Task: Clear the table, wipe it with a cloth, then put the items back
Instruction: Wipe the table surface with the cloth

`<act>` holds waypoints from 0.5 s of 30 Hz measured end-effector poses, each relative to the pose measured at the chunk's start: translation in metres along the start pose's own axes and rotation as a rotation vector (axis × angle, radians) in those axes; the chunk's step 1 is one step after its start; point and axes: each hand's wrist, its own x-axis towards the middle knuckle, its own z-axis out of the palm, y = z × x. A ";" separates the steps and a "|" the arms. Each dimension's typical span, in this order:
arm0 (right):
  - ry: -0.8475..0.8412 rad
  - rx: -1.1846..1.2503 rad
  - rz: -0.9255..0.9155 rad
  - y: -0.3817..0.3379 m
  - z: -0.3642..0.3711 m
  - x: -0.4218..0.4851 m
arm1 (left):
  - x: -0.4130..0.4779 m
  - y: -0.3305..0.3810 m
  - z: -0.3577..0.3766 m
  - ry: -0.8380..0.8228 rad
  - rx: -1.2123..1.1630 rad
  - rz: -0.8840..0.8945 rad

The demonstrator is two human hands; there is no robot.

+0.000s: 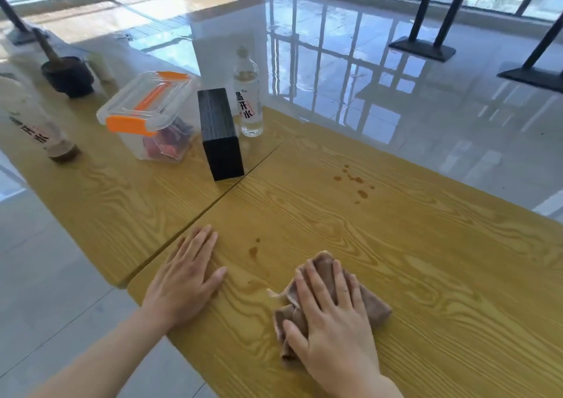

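My right hand presses flat on a crumpled brown cloth near the front of the wooden table. My left hand rests flat on the table near its left edge, fingers straight. Brown drip stains mark the wood further back, and smaller spots lie between my hands. On the adjoining table to the left stand a black box, a water bottle, a clear container with orange clips, a drink bottle and a dark pot.
A seam divides the two wooden tables. Glossy tiled floor lies beyond the far edge. Black table legs stand at the back right, by the windows.
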 end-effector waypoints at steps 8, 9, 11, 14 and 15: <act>0.055 0.079 0.111 -0.029 -0.007 0.116 | 0.001 -0.008 0.007 0.023 0.051 0.034; 0.047 0.124 0.145 -0.037 -0.008 0.132 | 0.001 -0.008 0.006 0.022 0.037 0.037; -0.004 0.115 0.040 -0.053 -0.009 0.144 | 0.001 -0.008 0.005 0.027 0.024 0.056; -0.056 0.011 -0.279 -0.057 0.002 0.109 | -0.001 -0.010 0.004 0.045 -0.051 0.080; -0.048 -0.011 -0.353 -0.048 0.008 0.086 | 0.000 -0.011 0.003 0.047 -0.075 0.082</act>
